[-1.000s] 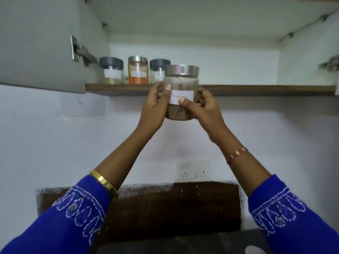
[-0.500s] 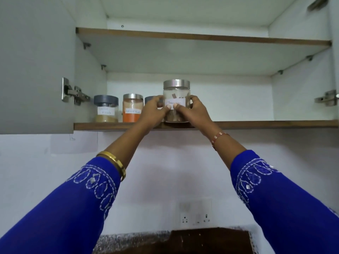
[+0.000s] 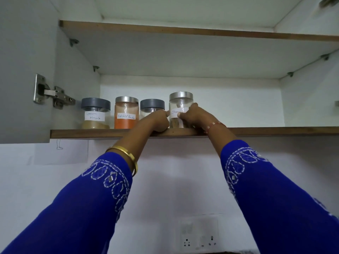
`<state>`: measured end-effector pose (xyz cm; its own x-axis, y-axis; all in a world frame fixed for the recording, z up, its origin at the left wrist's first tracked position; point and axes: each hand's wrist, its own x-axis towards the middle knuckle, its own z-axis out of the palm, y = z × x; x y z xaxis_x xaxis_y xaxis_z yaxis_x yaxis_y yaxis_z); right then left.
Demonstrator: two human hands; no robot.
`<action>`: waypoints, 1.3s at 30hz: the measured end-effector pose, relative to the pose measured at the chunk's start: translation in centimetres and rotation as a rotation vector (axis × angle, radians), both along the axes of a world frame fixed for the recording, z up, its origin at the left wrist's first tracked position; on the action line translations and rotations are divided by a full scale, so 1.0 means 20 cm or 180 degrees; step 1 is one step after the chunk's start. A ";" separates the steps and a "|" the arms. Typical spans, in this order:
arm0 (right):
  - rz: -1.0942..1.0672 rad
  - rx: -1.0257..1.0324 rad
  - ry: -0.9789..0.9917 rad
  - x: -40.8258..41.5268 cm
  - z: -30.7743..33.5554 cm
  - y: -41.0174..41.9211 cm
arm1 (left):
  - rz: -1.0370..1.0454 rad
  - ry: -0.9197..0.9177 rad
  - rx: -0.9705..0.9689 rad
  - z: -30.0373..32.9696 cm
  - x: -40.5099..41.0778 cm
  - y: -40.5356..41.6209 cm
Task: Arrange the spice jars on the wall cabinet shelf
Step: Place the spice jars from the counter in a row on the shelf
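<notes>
Soft, even, dimmish indoor light; no source is seen. Faint shadows are cast on the wall (image 3: 165, 180) under the sleeves (image 3: 102, 180). Wide-angle bending is noted at edges. Top-right corner is motion-blurred; jar labels stay readable.

Lower cabinet shelf (image 3: 275, 130), wood-edged, carrying four upright jars in a row from the left: grey-lidded garam masala jar (image 3: 95, 114), steel-lidded red chilli powder jar (image 3: 126, 113), grey-lidded jar (image 3: 149, 109) partly hidden, steel-lidded cinnamon jar (image 3: 178, 107) at the front edge.
</notes>
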<state>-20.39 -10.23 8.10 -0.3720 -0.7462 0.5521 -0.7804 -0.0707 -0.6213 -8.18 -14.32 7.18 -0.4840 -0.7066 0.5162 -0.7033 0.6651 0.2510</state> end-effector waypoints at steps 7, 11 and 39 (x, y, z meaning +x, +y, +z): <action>-0.0254 0.0388 0.0342 -0.02 0.03 -0.08 | -0.0276 0.0886 0.0412 0.01 0.07 -0.04; -0.0463 0.0688 0.0841 -0.08 0.00 -0.10 | -0.0555 0.1372 0.0863 0.02 0.11 -0.05; 0.0359 -0.2165 0.0168 0.27 -0.44 0.31 | -0.1122 0.2725 -0.0980 -0.47 0.25 0.28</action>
